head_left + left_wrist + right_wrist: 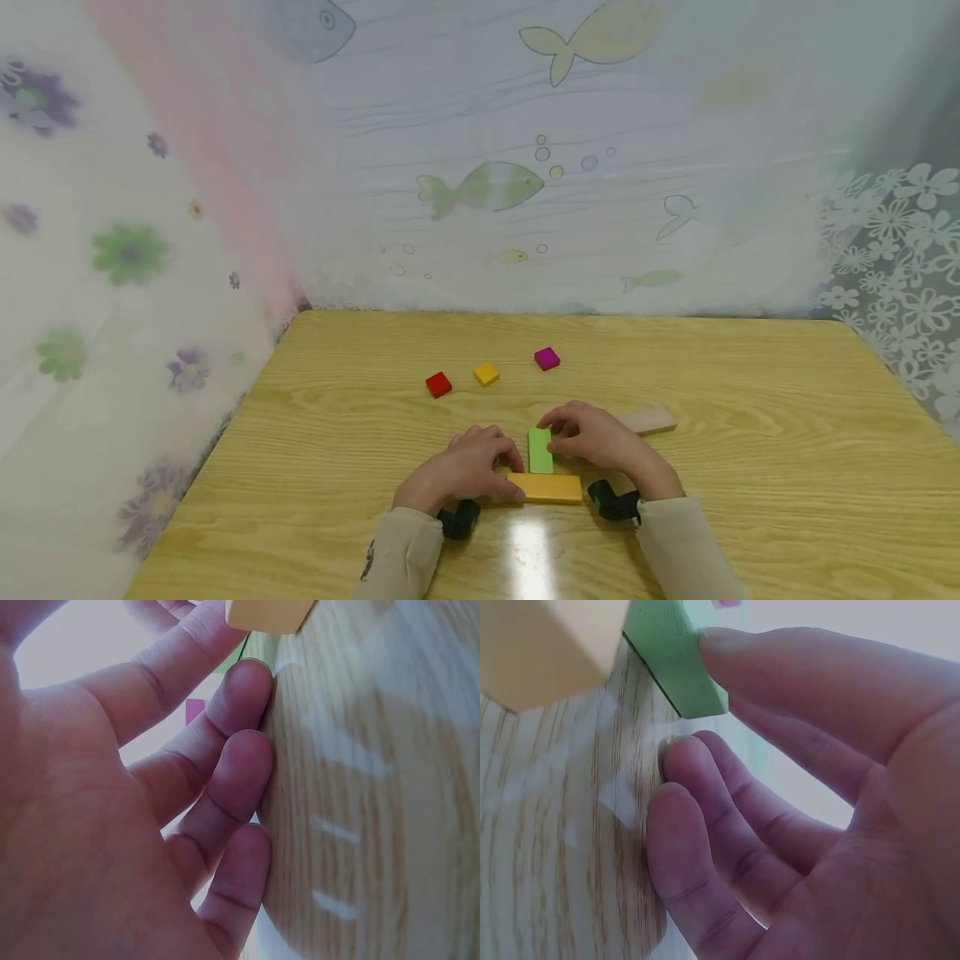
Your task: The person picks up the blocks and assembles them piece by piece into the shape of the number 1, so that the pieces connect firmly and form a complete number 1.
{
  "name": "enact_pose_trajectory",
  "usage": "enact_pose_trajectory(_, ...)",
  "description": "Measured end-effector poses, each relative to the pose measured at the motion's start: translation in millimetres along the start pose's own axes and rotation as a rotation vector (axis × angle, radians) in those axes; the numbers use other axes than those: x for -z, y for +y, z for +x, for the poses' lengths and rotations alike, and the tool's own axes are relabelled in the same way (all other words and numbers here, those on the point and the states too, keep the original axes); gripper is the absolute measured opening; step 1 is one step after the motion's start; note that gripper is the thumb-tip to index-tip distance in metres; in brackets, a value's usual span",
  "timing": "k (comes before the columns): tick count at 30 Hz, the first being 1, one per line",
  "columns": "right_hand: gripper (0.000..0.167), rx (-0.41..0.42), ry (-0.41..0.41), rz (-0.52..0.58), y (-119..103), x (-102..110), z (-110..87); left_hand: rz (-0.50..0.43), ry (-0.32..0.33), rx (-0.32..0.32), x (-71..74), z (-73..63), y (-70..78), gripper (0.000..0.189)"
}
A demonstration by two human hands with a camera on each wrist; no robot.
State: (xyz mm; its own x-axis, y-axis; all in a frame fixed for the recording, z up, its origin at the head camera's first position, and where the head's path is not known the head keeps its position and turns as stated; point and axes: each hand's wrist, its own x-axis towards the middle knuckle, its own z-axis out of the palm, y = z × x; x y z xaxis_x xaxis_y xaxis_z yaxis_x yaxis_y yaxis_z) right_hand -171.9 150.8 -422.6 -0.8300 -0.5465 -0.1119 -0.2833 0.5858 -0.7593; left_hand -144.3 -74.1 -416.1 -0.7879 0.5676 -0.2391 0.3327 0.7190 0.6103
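Observation:
An orange rectangular block lies lengthwise near the front of the table. My left hand holds its left end between thumb and index finger; in the left wrist view the orange block shows by the index finger, with the other fingers on the tabletop. Just behind it, a light green block lies at a right angle, its near end at the orange block's far edge. My right hand pinches the green block, thumb on its right side and index finger at the far end. The thumb also presses the green block in the right wrist view.
Small red, yellow-orange and magenta squares lie farther back on the wooden table. A plain wooden block lies behind my right hand, partly hidden. Patterned curtains hang behind the table and at its sides.

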Motion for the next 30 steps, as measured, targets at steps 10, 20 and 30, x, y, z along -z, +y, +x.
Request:
enact_pose_trajectory(10, 0.026, 0.014, -0.013, 0.007, 0.8, 0.2, 1.2, 0.007, -0.006, 0.007, 0.1, -1.0, 0.2, 0.021)
enact_pose_trajectory(20, 0.025, -0.031, 0.045, -0.054, -0.4, 2.8, 1.1, 0.002, -0.007, 0.007, 0.8, -0.5, -1.4, 0.020)
enact_pose_trajectory(30, 0.022, -0.093, 0.162, -0.077, 1.4, 13.4, -4.2, 0.016, -0.008, 0.010, 0.6, 2.2, -1.0, 0.020)
